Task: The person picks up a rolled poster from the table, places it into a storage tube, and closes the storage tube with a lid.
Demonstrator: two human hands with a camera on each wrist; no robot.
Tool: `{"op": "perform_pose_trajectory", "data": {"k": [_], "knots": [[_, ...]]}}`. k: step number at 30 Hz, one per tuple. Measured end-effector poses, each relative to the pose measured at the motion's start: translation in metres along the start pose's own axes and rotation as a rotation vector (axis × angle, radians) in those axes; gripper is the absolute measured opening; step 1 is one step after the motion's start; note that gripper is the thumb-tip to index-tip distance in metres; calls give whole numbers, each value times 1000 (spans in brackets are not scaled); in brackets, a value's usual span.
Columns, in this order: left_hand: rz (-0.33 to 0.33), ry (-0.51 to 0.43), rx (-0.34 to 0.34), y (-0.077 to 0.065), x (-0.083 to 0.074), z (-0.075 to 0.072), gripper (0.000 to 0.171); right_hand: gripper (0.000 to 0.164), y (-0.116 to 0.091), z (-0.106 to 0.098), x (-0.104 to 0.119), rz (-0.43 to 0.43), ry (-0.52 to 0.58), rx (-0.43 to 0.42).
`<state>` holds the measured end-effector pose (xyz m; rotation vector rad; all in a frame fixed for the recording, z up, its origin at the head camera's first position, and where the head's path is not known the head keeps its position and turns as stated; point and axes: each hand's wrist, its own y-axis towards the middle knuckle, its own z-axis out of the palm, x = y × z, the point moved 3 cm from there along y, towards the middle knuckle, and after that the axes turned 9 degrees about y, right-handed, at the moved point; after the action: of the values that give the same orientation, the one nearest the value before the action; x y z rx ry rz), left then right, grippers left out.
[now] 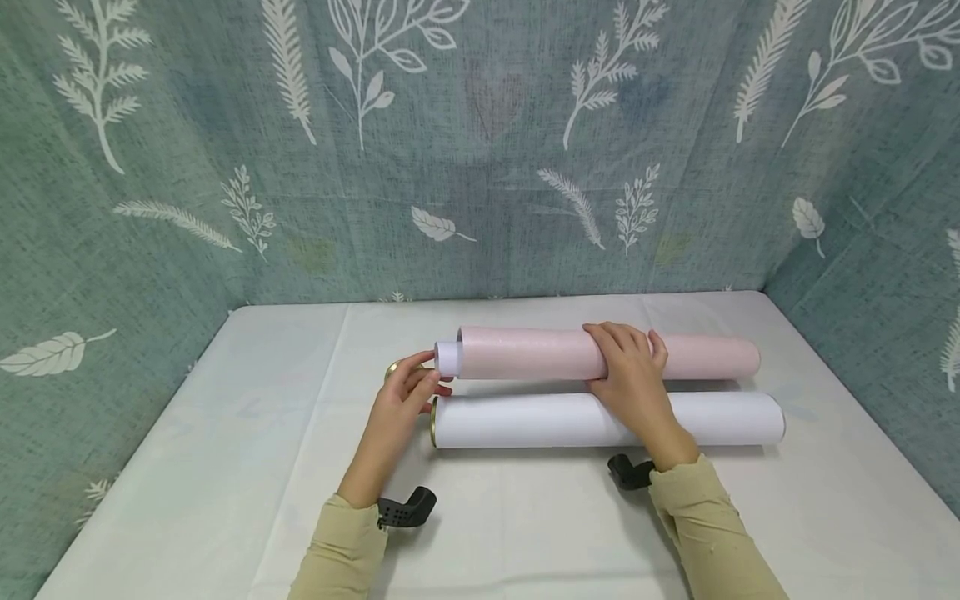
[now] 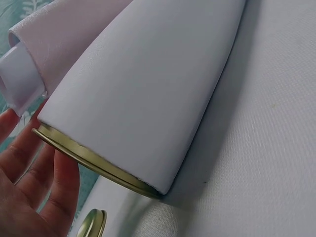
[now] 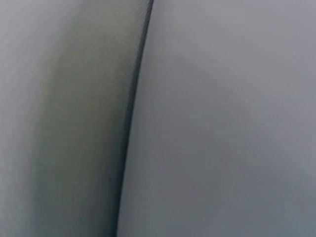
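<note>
In the head view my right hand (image 1: 632,379) grips a pink roll (image 1: 532,353) near its middle, fingers over the top and thumb on the near side. A narrower white roll (image 1: 448,359) pokes out of its left end. At that end my left hand (image 1: 401,400) has its fingers spread, the fingertips right at the white roll. Nearer to me lies a white tube (image 1: 517,421) with a gold rim (image 2: 98,165), which the left wrist view shows with the fingers behind it. The white tube's pale side (image 3: 222,128) fills much of the right wrist view.
A gold lid (image 2: 93,224) lies on the white-covered table (image 1: 480,533) beyond the tube's rimmed end, partly hidden by my left hand in the head view. Blue-green leaf-patterned cloth (image 1: 480,167) rises behind and at both sides of the table.
</note>
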<state>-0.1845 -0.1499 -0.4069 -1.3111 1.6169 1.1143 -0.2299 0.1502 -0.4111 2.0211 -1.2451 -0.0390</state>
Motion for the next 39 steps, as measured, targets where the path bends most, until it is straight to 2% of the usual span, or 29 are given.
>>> {"op": "perform_pose_trajectory", "data": {"k": [7,16,25,32,35,39], "knots": [[3,15,16,1,0,1,42,72,0,0,0,-3,5,-5],[-28,17,9,0,1,3,38,72,-1,1,0,2,11,7],[26,4,65,1,3,9,39,72,-1,0,0,1,10,6],[43,20,61,1,2,9,38,71,-1,0,1,-4,-1,2],[46,15,64,2,5,9,38,71,-1,0,1,-4,4,3],[47,12,66,6,18,10,39,71,0,0,0,1,4,7]]}}
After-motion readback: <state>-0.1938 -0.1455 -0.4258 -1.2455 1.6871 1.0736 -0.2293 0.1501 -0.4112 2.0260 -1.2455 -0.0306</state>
